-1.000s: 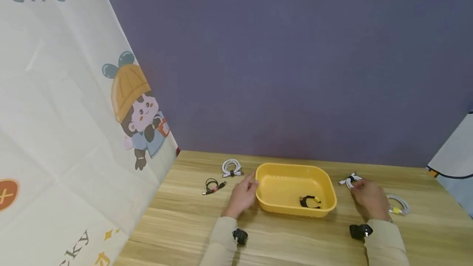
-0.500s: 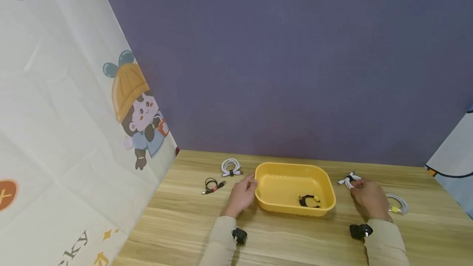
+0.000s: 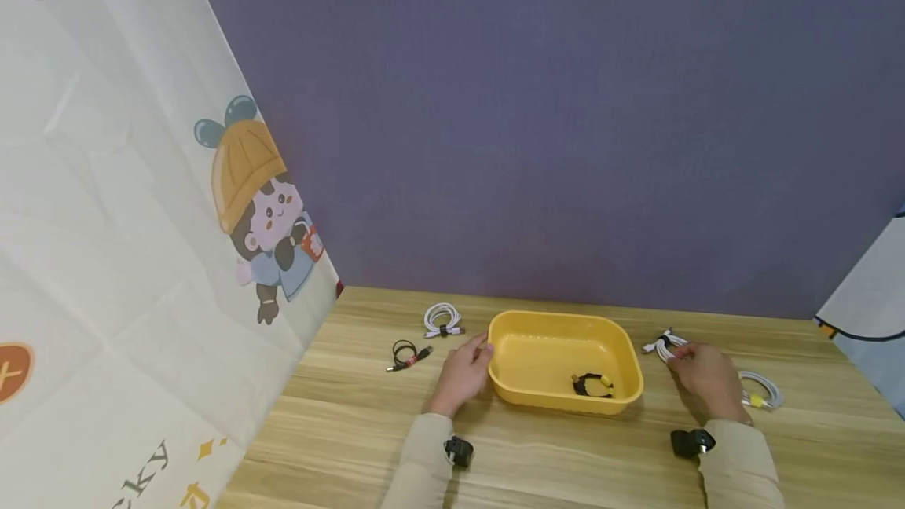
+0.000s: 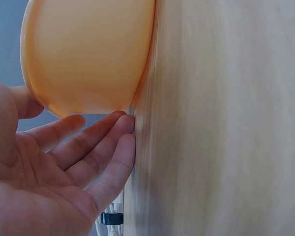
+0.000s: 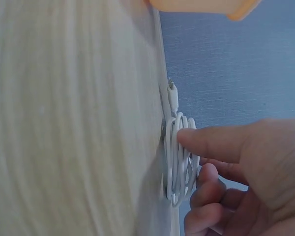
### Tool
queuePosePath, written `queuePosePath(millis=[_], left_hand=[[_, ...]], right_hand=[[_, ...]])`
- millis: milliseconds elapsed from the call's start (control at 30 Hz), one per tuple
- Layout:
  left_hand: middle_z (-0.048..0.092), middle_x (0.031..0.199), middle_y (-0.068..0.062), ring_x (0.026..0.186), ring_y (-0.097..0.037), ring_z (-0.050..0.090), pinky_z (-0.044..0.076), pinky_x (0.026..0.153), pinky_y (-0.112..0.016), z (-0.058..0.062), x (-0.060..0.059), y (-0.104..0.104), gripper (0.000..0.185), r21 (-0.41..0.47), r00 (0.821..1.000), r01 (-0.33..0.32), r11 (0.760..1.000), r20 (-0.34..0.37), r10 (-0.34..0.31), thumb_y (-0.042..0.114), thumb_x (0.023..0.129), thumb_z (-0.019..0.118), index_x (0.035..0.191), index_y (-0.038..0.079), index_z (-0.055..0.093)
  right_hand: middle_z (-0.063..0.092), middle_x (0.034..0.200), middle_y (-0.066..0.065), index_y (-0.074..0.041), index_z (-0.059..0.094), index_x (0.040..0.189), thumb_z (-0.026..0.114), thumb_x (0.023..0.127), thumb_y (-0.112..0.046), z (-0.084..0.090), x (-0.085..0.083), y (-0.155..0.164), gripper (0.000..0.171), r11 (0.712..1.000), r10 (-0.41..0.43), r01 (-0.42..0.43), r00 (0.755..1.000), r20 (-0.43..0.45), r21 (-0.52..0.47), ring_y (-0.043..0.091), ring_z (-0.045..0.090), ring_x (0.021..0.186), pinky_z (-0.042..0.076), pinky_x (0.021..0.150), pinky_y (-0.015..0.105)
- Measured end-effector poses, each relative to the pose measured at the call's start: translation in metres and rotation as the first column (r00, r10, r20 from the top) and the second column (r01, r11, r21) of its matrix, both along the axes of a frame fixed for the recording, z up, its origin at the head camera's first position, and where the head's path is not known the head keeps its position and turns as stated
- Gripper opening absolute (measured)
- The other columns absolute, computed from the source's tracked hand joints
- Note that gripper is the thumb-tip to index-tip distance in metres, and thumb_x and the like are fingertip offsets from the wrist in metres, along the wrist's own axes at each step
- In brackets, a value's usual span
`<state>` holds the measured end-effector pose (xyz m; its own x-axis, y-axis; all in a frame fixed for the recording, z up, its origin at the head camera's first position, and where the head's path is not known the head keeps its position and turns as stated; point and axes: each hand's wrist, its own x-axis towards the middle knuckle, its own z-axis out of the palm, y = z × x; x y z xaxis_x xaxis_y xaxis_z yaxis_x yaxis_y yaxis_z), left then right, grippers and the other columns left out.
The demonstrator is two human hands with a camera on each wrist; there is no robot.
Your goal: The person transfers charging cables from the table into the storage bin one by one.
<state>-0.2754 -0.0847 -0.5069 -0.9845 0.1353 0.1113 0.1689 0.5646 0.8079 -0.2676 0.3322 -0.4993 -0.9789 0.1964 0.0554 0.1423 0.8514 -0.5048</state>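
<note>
Right hand now curled over the white coiled cable, index finger across the loops and the other fingers tucking in beside the bundle: pinching it, though not yet clear of the table. Compared with a second ago, only a slight shift: coil nudged a touch toward the yellow tub, fingers closed further round it. Judged as the grasp just being completed, with the lift not begun.

Left hand unchanged from before, fingers spread and relaxed, fingertips against the tub's left wall, steadying it near the middle of the table. Nothing held.

Cable itself just right of the tub, toward the far edge of the table, loops bound by a dark tie. Inside the tub, near its front right corner, a black cable with yellow ends. Another white cable lying right of the right hand, toward the table's right edge. Left of the tub, a white coil near the far edge and a small black cable just in front of it, both untouched.
</note>
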Motion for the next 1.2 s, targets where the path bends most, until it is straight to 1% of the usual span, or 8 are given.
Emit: queuePosePath(millis=[100, 300, 433, 533, 667, 767, 933, 1200], left_hand=[[0.077, 0.11, -0.005, 0.086, -0.011, 0.066, 0.055, 0.084, -0.037, 0.0, 0.0, 0.0, 0.043, -0.003, 1.0, -0.003, 1.0, -0.004, 0.003, 0.032, 0.108, 0.048, 0.147, 0.016, 0.057], [0.078, 0.11, -0.005, 0.086, -0.012, 0.067, 0.055, 0.083, -0.037, 0.0, 0.0, -0.001, 0.043, -0.004, 1.0, 0.002, 1.0, -0.002, -0.002, 0.032, 0.108, 0.048, 0.147, 0.017, 0.058], [0.077, 0.11, -0.004, 0.091, -0.017, 0.067, 0.054, 0.085, -0.04, 0.0, 0.001, -0.001, 0.044, -0.008, 1.0, -0.002, 1.0, 0.0, 0.002, 0.033, 0.108, 0.049, 0.148, 0.019, 0.056], [0.077, 0.11, -0.006, 0.08, -0.019, 0.068, 0.056, 0.076, -0.04, 0.0, 0.001, 0.0, 0.046, 0.024, 0.999, 0.001, 1.0, 0.033, -0.002, 0.033, 0.108, 0.048, 0.153, 0.023, 0.049], [0.076, 0.109, -0.009, 0.06, -0.013, 0.063, 0.053, 0.06, -0.031, 0.001, 0.001, -0.001, 0.051, 0.072, 0.997, 0.013, 0.997, 0.073, -0.018, 0.033, 0.109, 0.046, 0.159, 0.029, 0.039], [0.076, 0.105, -0.009, 0.057, -0.009, 0.059, 0.05, 0.058, -0.027, 0.001, 0.002, -0.001, 0.051, 0.074, 0.997, 0.018, 0.997, 0.07, -0.024, 0.034, 0.109, 0.046, 0.159, 0.031, 0.037], [0.076, 0.105, -0.007, 0.056, -0.01, 0.059, 0.05, 0.056, -0.029, 0.001, 0.002, -0.001, 0.05, 0.088, 0.997, 0.022, 0.996, 0.076, -0.029, 0.033, 0.109, 0.046, 0.159, 0.037, 0.036], [0.075, 0.103, -0.005, 0.056, -0.01, 0.058, 0.049, 0.055, -0.029, 0.001, 0.002, 0.0, 0.048, 0.083, 0.997, 0.021, 0.996, 0.073, -0.028, 0.033, 0.109, 0.046, 0.156, 0.042, 0.039]], right_hand=[[0.071, 0.097, 0.027, 0.001, 0.073, 0.101, 0.065, 0.095, -0.024, 0.001, 0.0, 0.0, 0.027, 1.0, 0.002, -0.002, 1.0, -0.009, -0.002, 0.042, 0.066, 0.084, 0.045, 0.06, 0.042], [0.071, 0.099, 0.027, 0.002, 0.073, 0.103, 0.065, 0.095, -0.023, 0.002, -0.001, -0.001, 0.028, 1.0, -0.01, 0.009, 0.999, -0.033, -0.015, 0.037, 0.066, 0.082, 0.046, 0.059, 0.038], [0.071, 0.099, 0.027, 0.001, 0.075, 0.099, 0.066, 0.094, -0.022, 0.003, -0.001, -0.002, 0.025, 1.0, -0.01, 0.009, 0.997, -0.071, -0.015, 0.038, 0.066, 0.083, 0.046, 0.06, 0.038], [0.071, 0.098, 0.026, -0.001, 0.075, 0.096, 0.068, 0.093, -0.022, 0.005, -0.001, -0.003, 0.023, 1.0, -0.009, 0.008, 0.996, -0.09, -0.016, 0.038, 0.065, 0.083, 0.046, 0.061, 0.039], [0.071, 0.1, 0.025, -0.002, 0.075, 0.096, 0.069, 0.093, -0.023, 0.005, 0.0, -0.005, 0.023, 1.0, -0.018, 0.016, 0.994, -0.104, -0.022, 0.038, 0.065, 0.085, 0.045, 0.062, 0.039], [0.071, 0.102, 0.025, -0.002, 0.074, 0.098, 0.069, 0.094, -0.024, 0.006, 0.001, -0.007, 0.024, 1.0, -0.018, 0.016, 0.994, -0.11, -0.02, 0.039, 0.065, 0.086, 0.044, 0.062, 0.039], [0.072, 0.102, 0.025, -0.001, 0.075, 0.101, 0.069, 0.095, -0.027, 0.009, 0.001, -0.008, 0.027, 1.0, -0.01, 0.008, 0.994, -0.111, -0.016, 0.037, 0.066, 0.084, 0.043, 0.062, 0.038], [0.075, 0.092, 0.019, -0.002, 0.075, 0.099, 0.071, 0.095, -0.025, 0.014, 0.002, -0.011, 0.023, 1.0, 0.0, 0.0, 0.987, -0.163, -0.001, 0.025, 0.064, 0.073, 0.041, 0.058, 0.033]])
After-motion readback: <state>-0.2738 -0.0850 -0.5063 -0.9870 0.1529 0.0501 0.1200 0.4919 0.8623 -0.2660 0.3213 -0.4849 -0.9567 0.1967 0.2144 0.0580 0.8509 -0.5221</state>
